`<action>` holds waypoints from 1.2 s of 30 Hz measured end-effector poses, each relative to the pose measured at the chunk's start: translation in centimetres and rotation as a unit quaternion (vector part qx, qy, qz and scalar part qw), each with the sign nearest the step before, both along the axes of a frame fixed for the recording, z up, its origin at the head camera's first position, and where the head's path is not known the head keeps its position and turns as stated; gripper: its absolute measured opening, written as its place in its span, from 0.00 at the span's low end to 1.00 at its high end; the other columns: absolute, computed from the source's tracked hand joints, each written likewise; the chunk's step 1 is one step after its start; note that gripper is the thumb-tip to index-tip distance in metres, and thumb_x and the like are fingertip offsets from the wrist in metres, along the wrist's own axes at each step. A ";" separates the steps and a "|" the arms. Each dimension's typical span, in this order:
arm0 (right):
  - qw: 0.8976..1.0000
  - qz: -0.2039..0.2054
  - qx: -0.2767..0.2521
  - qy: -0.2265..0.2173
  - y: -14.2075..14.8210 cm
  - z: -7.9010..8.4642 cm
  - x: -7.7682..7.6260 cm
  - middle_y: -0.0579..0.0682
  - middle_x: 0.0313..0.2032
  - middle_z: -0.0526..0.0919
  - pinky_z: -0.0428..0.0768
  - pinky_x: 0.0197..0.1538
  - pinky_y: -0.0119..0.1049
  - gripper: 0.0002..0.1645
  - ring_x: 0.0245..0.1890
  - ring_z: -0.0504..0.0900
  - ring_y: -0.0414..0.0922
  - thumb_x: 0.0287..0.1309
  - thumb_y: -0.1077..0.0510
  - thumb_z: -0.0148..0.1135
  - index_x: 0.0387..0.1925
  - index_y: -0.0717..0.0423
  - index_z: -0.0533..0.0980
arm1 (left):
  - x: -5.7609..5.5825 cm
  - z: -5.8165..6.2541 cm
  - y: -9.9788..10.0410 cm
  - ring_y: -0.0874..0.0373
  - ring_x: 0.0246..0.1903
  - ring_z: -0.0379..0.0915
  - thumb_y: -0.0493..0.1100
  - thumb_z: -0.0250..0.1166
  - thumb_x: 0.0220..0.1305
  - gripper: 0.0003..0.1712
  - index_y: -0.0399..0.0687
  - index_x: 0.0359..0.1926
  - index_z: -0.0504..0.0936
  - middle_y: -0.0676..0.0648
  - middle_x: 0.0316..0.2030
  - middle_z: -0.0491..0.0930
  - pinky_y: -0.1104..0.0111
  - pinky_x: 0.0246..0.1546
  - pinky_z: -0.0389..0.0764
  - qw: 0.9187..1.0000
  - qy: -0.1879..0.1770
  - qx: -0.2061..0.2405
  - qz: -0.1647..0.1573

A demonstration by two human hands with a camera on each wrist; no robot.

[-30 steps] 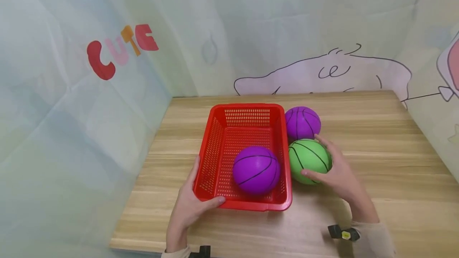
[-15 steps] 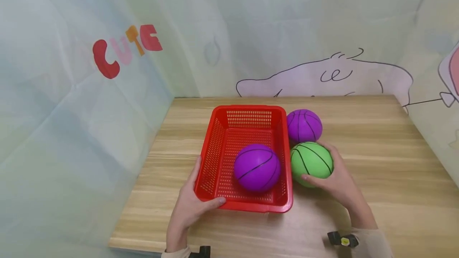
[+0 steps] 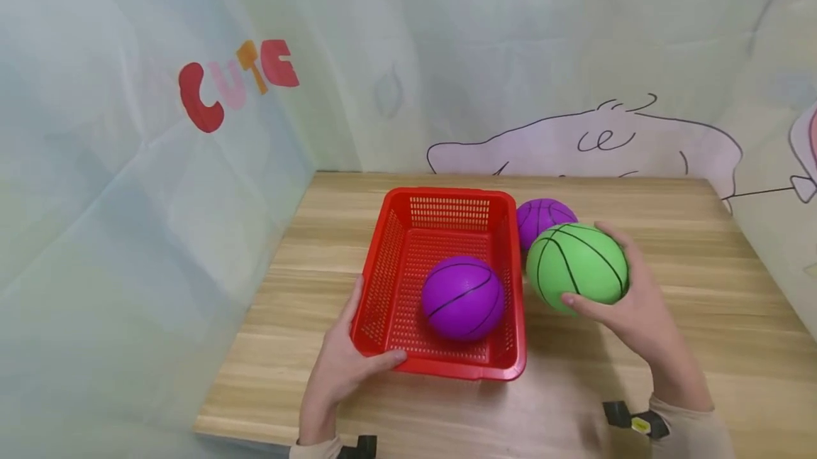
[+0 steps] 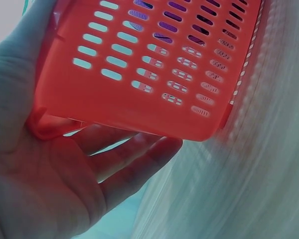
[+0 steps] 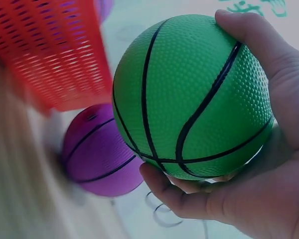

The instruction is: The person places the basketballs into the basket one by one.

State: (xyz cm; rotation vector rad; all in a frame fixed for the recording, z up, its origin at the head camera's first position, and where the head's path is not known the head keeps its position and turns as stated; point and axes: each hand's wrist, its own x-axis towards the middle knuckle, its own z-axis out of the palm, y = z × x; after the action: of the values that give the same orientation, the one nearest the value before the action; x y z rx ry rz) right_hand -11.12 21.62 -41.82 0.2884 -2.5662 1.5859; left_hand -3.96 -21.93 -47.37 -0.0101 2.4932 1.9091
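Observation:
A red plastic basket [image 3: 447, 368] with slotted walls sits on the wooden table, a purple ball [image 3: 462, 298] with black basketball lines inside it. My left hand [image 3: 345, 360] holds the basket's near left corner, thumb over the front rim; the left wrist view shows the fingers along the slotted wall [image 4: 139, 107]. My right hand [image 3: 638, 303] grips a green ball [image 3: 577, 265], thumb on its near side and fingers round its far right. In the right wrist view the green ball [image 5: 189, 99] is raised off the table. Behind it, a second purple ball [image 3: 542, 216] is partly hidden.
The wooden table [image 3: 689, 267] reaches to a fabric backdrop [image 3: 357, 76] at the back and left. Coloured letters [image 3: 239, 83] and a cartoon outline are printed on the backdrop. The second purple ball lies against the basket's right side.
My right hand has closed further round the green ball and lifted it up from the table, slightly rightward. The left hand keeps its hold on the basket. The head view has shifted a little.

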 end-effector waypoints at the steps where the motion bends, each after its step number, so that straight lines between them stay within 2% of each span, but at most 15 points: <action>1: 1.000 -0.001 0.000 0.006 -0.1 0.5 -0.3 0.56 0.76 0.69 0.83 0.52 0.24 0.71 0.65 0.74 0.55 0.52 0.59 0.90 0.88 0.29 0.56 | -0.1 0.0 0.0 0.40 0.72 0.74 0.48 0.92 0.49 0.80 0.76 0.91 0.47 0.50 0.85 0.64 0.51 0.66 0.86 1.000 0.002 -0.001 0.000; 7: 0.999 0.014 -0.014 0.029 -1.7 3.3 -2.9 0.49 0.78 0.67 0.83 0.52 0.24 0.72 0.70 0.73 0.60 0.51 0.59 0.91 0.87 0.25 0.56 | -0.1 0.2 -0.1 0.39 0.71 0.74 0.48 0.92 0.49 0.79 0.75 0.91 0.47 0.48 0.84 0.64 0.50 0.65 0.87 1.000 0.007 0.006 -0.002; 9: 0.999 0.024 -0.014 0.038 -2.5 3.9 -4.0 0.48 0.79 0.67 0.85 0.57 0.32 0.73 0.71 0.73 0.59 0.50 0.58 0.91 0.87 0.23 0.56 | -0.1 0.2 -0.1 0.39 0.71 0.75 0.48 0.92 0.50 0.79 0.77 0.91 0.47 0.48 0.84 0.64 0.49 0.65 0.87 1.000 0.006 0.010 -0.004; 11: 0.998 0.035 -0.015 0.049 -3.6 4.4 -5.2 0.49 0.80 0.67 0.86 0.61 0.46 0.74 0.71 0.73 0.59 0.50 0.57 0.92 0.87 0.21 0.55 | -0.1 0.2 -0.1 0.38 0.72 0.74 0.48 0.92 0.50 0.79 0.77 0.91 0.47 0.48 0.84 0.64 0.49 0.66 0.87 1.000 0.007 0.013 -0.006; 14: 0.996 0.050 -0.014 0.066 -5.5 5.0 -7.1 0.51 0.80 0.65 0.82 0.67 0.67 0.75 0.73 0.73 0.60 0.48 0.55 0.93 0.87 0.21 0.55 | 0.0 0.3 -0.1 0.38 0.72 0.74 0.49 0.93 0.49 0.79 0.79 0.90 0.47 0.48 0.84 0.65 0.49 0.66 0.86 1.000 0.008 0.015 -0.006; 17: 0.994 0.069 -0.006 0.081 -7.4 5.3 -8.8 0.53 0.81 0.64 0.79 0.68 0.73 0.75 0.74 0.72 0.60 0.48 0.53 0.93 0.87 0.24 0.55 | 0.1 0.2 0.0 0.37 0.72 0.74 0.49 0.93 0.49 0.80 0.78 0.90 0.47 0.47 0.84 0.65 0.49 0.66 0.87 1.000 0.009 0.018 -0.006; 21: 0.991 0.096 0.011 0.089 -9.3 4.8 -10.5 0.55 0.79 0.64 0.80 0.67 0.72 0.73 0.73 0.72 0.59 0.49 0.48 0.93 0.87 0.26 0.56 | 0.3 0.1 0.0 0.35 0.71 0.74 0.48 0.92 0.50 0.79 0.75 0.91 0.47 0.46 0.84 0.65 0.50 0.63 0.88 1.000 0.009 0.026 -0.008; 26: 0.987 0.117 0.033 0.103 -10.9 3.2 -12.1 0.56 0.79 0.65 0.82 0.66 0.71 0.72 0.73 0.71 0.58 0.49 0.46 0.93 0.87 0.30 0.57 | 0.4 0.0 0.0 0.34 0.70 0.76 0.46 0.92 0.51 0.80 0.70 0.92 0.46 0.44 0.84 0.65 0.52 0.62 0.89 0.999 0.013 0.035 -0.011; 32: 0.983 0.112 0.091 0.116 -11.8 1.4 -12.6 0.62 0.81 0.59 0.81 0.65 0.75 0.74 0.74 0.70 0.66 0.47 0.44 0.93 0.87 0.30 0.56 | 0.5 0.2 0.2 0.35 0.69 0.77 0.47 0.92 0.50 0.80 0.77 0.91 0.46 0.44 0.83 0.66 0.51 0.62 0.89 0.999 0.006 0.035 -0.006; 36: 0.970 0.121 0.153 0.144 -12.3 0.6 -12.7 0.62 0.83 0.54 0.81 0.66 0.75 0.73 0.77 0.65 0.68 0.46 0.44 0.94 0.87 0.29 0.57 | 0.4 0.1 0.1 0.36 0.69 0.77 0.48 0.92 0.49 0.80 0.77 0.91 0.46 0.45 0.83 0.66 0.51 0.62 0.89 1.000 0.005 0.031 -0.004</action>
State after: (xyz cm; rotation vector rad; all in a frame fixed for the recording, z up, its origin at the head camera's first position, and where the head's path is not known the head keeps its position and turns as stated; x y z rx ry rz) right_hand -23.84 9.32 -41.24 0.8234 -2.6072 1.0977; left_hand -3.59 -21.86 -47.28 0.0093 2.4362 1.9864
